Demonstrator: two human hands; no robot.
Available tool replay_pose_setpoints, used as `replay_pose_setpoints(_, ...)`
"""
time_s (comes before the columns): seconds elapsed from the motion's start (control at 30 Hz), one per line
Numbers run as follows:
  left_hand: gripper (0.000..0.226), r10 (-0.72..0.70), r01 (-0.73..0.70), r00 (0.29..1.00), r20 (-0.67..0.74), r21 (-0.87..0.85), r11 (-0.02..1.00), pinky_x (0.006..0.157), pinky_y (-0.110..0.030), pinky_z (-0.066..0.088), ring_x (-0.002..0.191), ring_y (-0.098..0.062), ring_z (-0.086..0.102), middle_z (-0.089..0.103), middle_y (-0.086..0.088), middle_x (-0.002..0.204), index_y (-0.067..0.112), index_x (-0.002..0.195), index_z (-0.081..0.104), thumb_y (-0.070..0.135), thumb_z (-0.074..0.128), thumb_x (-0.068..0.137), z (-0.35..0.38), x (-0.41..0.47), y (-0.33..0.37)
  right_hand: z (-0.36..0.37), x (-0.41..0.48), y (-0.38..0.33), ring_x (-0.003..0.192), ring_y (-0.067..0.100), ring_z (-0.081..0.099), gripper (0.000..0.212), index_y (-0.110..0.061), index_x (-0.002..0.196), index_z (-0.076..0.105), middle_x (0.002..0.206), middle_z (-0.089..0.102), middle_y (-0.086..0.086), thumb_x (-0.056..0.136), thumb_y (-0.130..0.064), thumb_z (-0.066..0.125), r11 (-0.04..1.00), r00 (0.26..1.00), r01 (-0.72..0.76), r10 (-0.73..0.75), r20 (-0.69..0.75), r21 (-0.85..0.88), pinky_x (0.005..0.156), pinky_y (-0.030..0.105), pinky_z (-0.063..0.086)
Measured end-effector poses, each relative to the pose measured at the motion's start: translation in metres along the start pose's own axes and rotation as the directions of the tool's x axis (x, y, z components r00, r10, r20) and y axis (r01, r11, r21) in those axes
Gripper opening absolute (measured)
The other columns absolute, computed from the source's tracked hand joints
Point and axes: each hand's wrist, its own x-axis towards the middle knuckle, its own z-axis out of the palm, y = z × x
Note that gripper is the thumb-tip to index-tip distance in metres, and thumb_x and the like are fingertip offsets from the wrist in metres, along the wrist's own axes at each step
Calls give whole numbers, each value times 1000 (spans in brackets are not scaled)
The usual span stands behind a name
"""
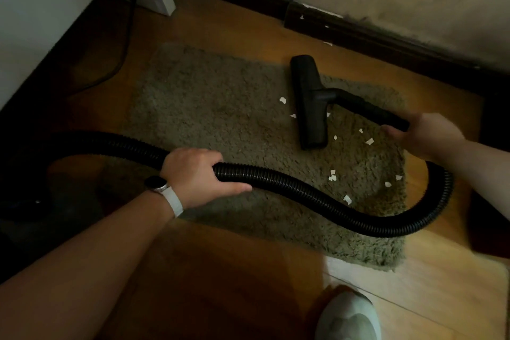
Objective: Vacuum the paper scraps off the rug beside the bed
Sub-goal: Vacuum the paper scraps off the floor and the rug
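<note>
The ribbed hose [289, 185] is clasped by the left hand [197, 174], the wand [367, 107] by the right hand [425, 132] — its fingers partly hidden — amid paper scraps [332, 175].

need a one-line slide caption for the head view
Right hand steers the vacuum head over paper scraps on the rug; left hand grips the hose.

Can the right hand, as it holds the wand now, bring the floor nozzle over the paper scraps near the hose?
Probably yes. The right hand grips the wand, and the floor nozzle rests on the rug; bare rug lies between it and those paper scraps. The hose lies just beyond them.
</note>
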Motion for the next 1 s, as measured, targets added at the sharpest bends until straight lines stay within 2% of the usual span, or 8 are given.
replay_pose_setpoints(0.23, 74, 39, -40, 999, 33, 27, 999, 53, -26, 48, 53, -4, 52, 51, 12, 57, 29, 64, 55, 98, 30, 54, 8, -7, -4, 6, 9, -23, 60, 18, 64, 45, -42, 143, 42, 75, 63, 0, 98, -50, 48, 994, 995, 103, -102, 23, -36, 53, 32, 56)
replay_pose_setpoints(0.5, 79, 78, -80, 996, 51, 22, 997, 57, -28, 51, 54, -3, 52, 51, 13, 58, 29, 66, 57, 100, 22, 55, 9, -12, -9, 3, 21, -65, 55, 16, 64, 45, -39, 141, 42, 72, 63, -2, 99, -52, 46, 957, 965, 261, -261, 22, -124, 47, 31, 55)
replay_pose_setpoints(0.6, 78, 73, -74, 996, 54, 9, 997, 58, -27, 51, 55, -4, 53, 52, 13, 59, 29, 68, 57, 99, 25, 54, 9, -11, -9, 0, 25, -53, 54, 15, 64, 47, -43, 142, 41, 71, 65, -3, 97, -54, 48, 970, 975, 222, -222, 12, -102, 43, 27, 50)
replay_pose_setpoints(0.77, 77, 66, -67, 996, 62, 4, 998, 58, -27, 51, 57, -6, 55, 54, 13, 61, 29, 68, 58, 98, 27, 54, 6, -10, -6, -1, 20, -17, 63, 19, 64, 46, -47, 141, 41, 77, 64, 0, 96, -51, 50, 998, 997, 67, -66, 42, -21, 51, 28, 49)
replay_pose_setpoints(0.9, 75, 69, -70, 996, 53, 4, 998, 57, -26, 49, 55, -5, 53, 52, 13, 59, 29, 66, 56, 97, 28, 54, 6, -9, -8, 2, 13, -4, 64, 21, 62, 43, -36, 139, 49, 77, 63, 6, 98, -47, 51, 1000, 999, -8, 7, 44, 10, 50, 28, 45)
replay_pose_setpoints(1.0, 72, 75, -75, 997, 14, 2, 997, 54, -24, 47, 53, -4, 52, 51, 13, 56, 28, 62, 55, 97, 33, 56, 9, -8, -9, 2, 10, -7, 64, 22, 64, 44, -35, 141, 48, 76, 64, 7, 98, -48, 50, 1000, 999, -13, 13, 53, 9, 50, 29, 46)
